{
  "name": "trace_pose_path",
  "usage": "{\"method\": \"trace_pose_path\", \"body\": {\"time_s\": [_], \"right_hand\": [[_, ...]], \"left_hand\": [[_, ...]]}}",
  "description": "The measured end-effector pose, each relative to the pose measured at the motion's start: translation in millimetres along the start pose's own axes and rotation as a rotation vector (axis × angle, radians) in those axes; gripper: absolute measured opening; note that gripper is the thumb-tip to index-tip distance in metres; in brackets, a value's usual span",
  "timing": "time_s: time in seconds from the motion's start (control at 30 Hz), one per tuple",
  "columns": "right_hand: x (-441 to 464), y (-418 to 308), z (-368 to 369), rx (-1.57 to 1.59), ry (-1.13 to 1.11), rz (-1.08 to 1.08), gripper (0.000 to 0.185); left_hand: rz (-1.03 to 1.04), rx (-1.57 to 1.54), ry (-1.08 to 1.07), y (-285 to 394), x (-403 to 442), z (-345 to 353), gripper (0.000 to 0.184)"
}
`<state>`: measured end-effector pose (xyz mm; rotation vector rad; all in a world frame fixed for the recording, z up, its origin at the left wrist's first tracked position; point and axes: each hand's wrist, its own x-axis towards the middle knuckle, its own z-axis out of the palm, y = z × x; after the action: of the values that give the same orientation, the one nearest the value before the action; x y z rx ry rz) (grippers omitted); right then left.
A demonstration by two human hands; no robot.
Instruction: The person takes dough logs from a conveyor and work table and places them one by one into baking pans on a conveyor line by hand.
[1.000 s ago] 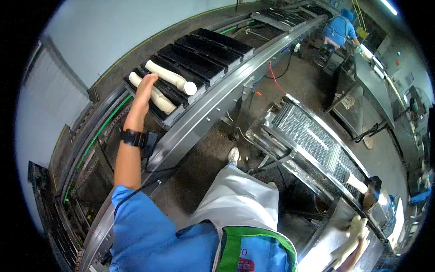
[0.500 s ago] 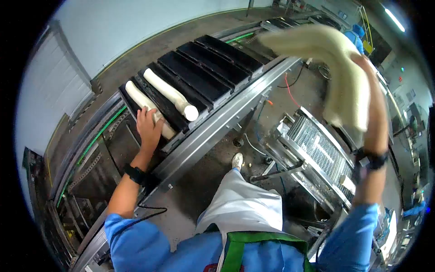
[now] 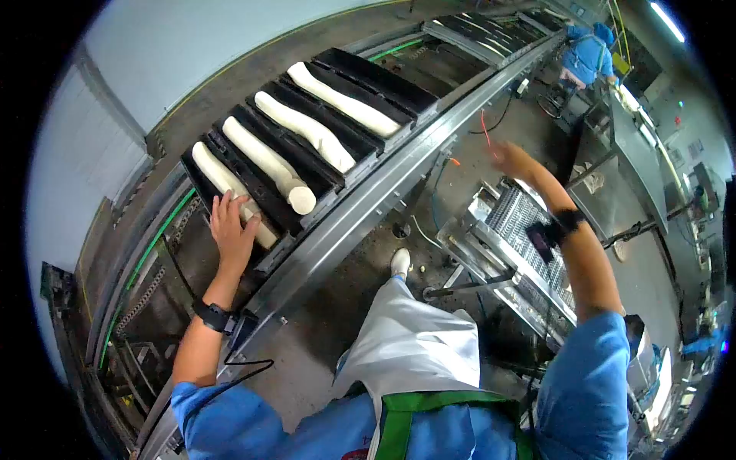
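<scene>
Several long pale pieces lie lengthwise in black trays on the conveyor at the left. My left hand [image 3: 234, 228] rests with fingers spread on the lower part of the nearest piece [image 3: 218, 170]. Beside it is a piece [image 3: 261, 153] with a round cut end facing me. Farther along lie a slightly bent piece [image 3: 303, 129] and another long piece [image 3: 345, 102], each in its own black tray. My right hand [image 3: 512, 162] is in the air right of the conveyor, somewhat blurred, with nothing visible in it.
A metal conveyor rail [image 3: 345, 207] runs diagonally between my hands. A mesh belt machine [image 3: 521, 222] stands below my right forearm. One person in blue [image 3: 584, 57] is at the back right near a metal table [image 3: 640, 161]. A dark tray [image 3: 376, 77] holds no piece.
Two pale pieces, carried in my right hand half a second ago, now lie in the trays. My right hand has let go and drawn down. The trays have shifted slightly toward the lower left.
</scene>
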<state>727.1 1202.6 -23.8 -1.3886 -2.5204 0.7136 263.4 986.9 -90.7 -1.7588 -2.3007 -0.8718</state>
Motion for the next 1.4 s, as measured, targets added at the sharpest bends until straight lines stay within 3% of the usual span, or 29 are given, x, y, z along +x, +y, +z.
{"method": "trace_pose_path", "body": {"time_s": [0.03, 0.17, 0.3, 0.33, 0.43, 0.5, 0.57, 0.6, 0.67, 0.73, 0.8, 0.83, 0.9, 0.93, 1.0, 1.07, 1.1, 1.23, 1.3, 1.33, 1.37, 1.4], "right_hand": [[-24, 64, 8, -0.188, -0.069, 0.003, 0.045], [-169, 101, 28, -0.377, -0.271, 0.487, 0.052], [-228, 120, 62, -0.432, -0.252, 0.722, 0.061], [-231, 126, 71, -0.477, -0.202, 0.732, 0.077], [-221, 71, 79, -0.613, -0.200, 0.659, 0.080], [-217, 87, 84, -0.563, -0.165, 0.593, 0.076], [-211, 96, 76, -0.683, -0.161, 0.477, 0.064], [-209, 98, 67, -0.691, -0.162, 0.472, 0.064], [-204, 107, 41, -0.275, 0.143, 0.382, 0.044], [-199, 98, 0, 0.097, 0.381, 0.371, 0.027], [-202, 64, -67, 0.138, 0.546, 0.288, 0.022], [-203, 46, -96, 0.018, 0.612, 0.170, 0.025], [-199, 32, -167, 0.349, 0.695, 0.309, 0.036], [-193, -21, -194, 0.147, 0.719, 0.347, 0.036], [-163, -10, -254, 0.264, 0.853, 0.146, 0.046], [-139, -48, -280, 0.344, 0.902, 0.003, 0.041], [-121, -50, -288, 0.230, 0.844, -0.129, 0.040], [-31, -90, -249, 0.692, 0.831, -0.249, 0.033], [21, -91, -198, 0.621, 0.817, -0.232, 0.033], [46, -95, -164, 0.386, 0.872, -0.159, 0.041], [96, -68, -124, -0.149, 1.020, -0.310, 0.049], [82, -96, -99, 0.107, 0.600, -0.159, 0.054]], "left_hand": [[0.008, 0.017, -0.014, 0, 0, 0, 0.037], [0.060, 0.033, -0.039, 0, -2, 2, 0.035], [0.011, 0.015, -0.115, 5, 1, 2, 0.036], [-0.004, 0.000, -0.131, 0, 4, 5, 0.036], [0.016, 0.129, -0.246, 26, 25, -22, 0.021], [0.221, 0.145, -0.298, 40, 49, -35, 0.019], [0.342, 0.208, -0.613, 52, 81, -34, 0.024], [0.334, 0.203, -0.610, 56, 92, -29, 0.024], [0.317, 0.223, -0.994, 59, 108, -19, 0.036], [0.286, 0.314, -0.978, 62, 110, -18, 0.042], [0.244, 0.455, -0.946, 71, 110, -20, 0.060], [0.224, 0.485, -0.890, 56, 111, -10, 0.071], [0.175, 0.438, -0.865, 56, 109, -19, 0.083], [0.154, 0.453, -0.879, 60, 113, -24, 0.087], [0.139, 0.474, -0.865, 60, 122, -24, 0.094], [0.141, 0.527, -0.792, 57, 120, -23, 0.092], [0.140, 0.543, -0.744, 57, 118, -24, 0.091], [0.062, 0.712, -0.744, 77, 113, -32, 0.078], [0.035, 0.710, -0.961, 101, 115, -41, 0.068], [0.078, 0.635, -1.009, 124, 112, -54, 0.058], [0.096, 0.567, -1.027, 142, 112, -63, 0.053], [0.133, 0.533, -0.968, 142, 111, -62, 0.051]]}}
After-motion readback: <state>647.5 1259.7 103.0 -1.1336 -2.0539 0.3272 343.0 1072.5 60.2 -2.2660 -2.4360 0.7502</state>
